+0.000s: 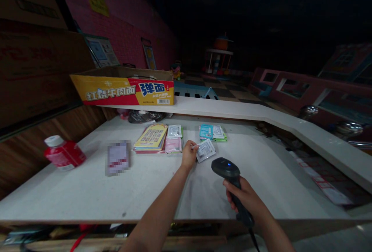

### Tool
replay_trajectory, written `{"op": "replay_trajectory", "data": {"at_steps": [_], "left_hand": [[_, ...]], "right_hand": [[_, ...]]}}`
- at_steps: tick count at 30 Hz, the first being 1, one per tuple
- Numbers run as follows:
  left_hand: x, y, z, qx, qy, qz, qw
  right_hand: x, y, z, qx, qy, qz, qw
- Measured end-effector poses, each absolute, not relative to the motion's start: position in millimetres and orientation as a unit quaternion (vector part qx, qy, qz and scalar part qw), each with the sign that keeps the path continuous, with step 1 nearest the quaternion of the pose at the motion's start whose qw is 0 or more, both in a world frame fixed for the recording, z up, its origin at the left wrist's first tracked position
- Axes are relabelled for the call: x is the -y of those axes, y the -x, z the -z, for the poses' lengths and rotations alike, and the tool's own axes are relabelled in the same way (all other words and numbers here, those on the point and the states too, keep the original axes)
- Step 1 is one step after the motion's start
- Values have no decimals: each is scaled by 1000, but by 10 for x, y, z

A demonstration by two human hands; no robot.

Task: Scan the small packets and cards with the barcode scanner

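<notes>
My left hand (190, 155) pinches the left edge of a small silvery-white printed packet (206, 150), tilted just above or on the white table. In my right hand (244, 195) is a black barcode scanner (226, 168) with a blue light on top, its head pointing left toward the packet. Beyond the packet lies a small pile of blue and green packets (207, 131). Left of my left hand sit pink and white packets (173, 144), beside a stack of yellow printed booklets or cards (151, 138).
A red bottle with a white cap (65, 153) and a blurred-out card (118, 157) are on the left of the white table (151, 194). A red and yellow cardboard box (124, 89) stands on the raised ledge (217, 106). The scanner's cable (255, 240) hangs over the front edge.
</notes>
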State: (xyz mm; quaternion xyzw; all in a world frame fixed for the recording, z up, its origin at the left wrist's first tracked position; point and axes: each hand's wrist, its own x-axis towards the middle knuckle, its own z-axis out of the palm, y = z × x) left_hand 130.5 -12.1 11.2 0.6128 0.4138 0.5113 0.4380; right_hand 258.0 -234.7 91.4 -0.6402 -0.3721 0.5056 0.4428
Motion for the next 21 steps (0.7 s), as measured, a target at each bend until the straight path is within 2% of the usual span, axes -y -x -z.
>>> {"op": "replay_trajectory", "data": {"at_steps": [6, 15, 21], "left_hand": [[148, -1285, -173, -415, -632, -522, 394], [136, -1294, -156, -417, -624, -526, 400], [137, -1286, -150, -410, -641, -516, 393]], "right_hand": [[2414, -2564, -964, 379, 654, -491, 434], [2281, -2600, -815, 353, 637, -496, 472], [2201, -2588, -841, 366, 655, -488, 446]]}}
